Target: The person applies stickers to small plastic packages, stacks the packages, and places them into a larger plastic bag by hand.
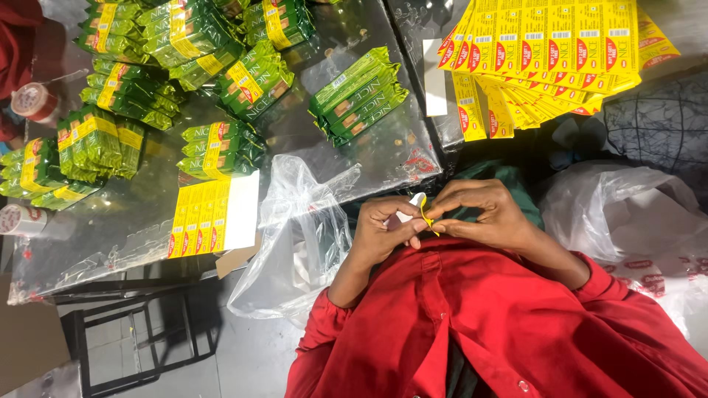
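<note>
My left hand (383, 230) and my right hand (487, 214) meet close to my chest, above my red shirt. Between their fingertips they pinch a small yellow sticker (425, 216) with a bit of white backing showing. Both hands are closed on it. Just left of my left hand hangs a clear plastic bag (295, 228). A sheet of yellow stickers (210, 217) lies at the table's near edge, left of the bag.
Stacks of green biscuit packs (354, 96) cover the plastic-sheeted table (133, 228). Fanned sheets of yellow stickers (546, 51) lie at the top right. Two tape rolls (33, 101) sit at the left edge. A white bag (634, 214) lies to the right. A red sleeve (18, 37) shows top left.
</note>
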